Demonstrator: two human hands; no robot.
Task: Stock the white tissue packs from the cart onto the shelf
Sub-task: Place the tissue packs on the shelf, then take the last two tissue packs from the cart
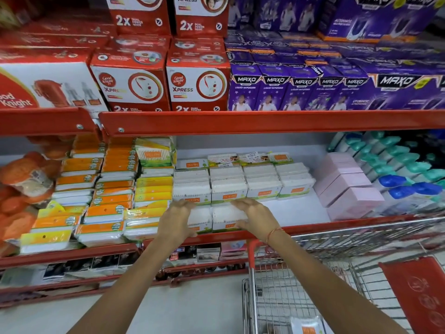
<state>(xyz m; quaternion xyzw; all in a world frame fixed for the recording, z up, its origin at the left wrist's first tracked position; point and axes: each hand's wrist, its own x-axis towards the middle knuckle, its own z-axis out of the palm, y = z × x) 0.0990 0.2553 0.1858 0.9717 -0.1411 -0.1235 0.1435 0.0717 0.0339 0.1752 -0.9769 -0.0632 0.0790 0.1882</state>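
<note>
My left hand [177, 219] and right hand [255, 216] rest spread, fingers loosely curled, over two white tissue packs [216, 219] standing side by side at the front edge of the shelf [313, 229]; I press on them more than I grip them, the left on the left pack, the right on the right one. Directly behind them stand rows of the same white packs [240, 184], four across and reaching toward the back wall, so most of this bay appears filled. Bare shelf floor remains to the right, between my right hand and the pink boxes [346, 186]. Below, in the cart [250, 273], at least one more pack [307, 325] lies waiting; the rest of the basket is out of view, so I judge stocking well advanced but unfinished.
</note>
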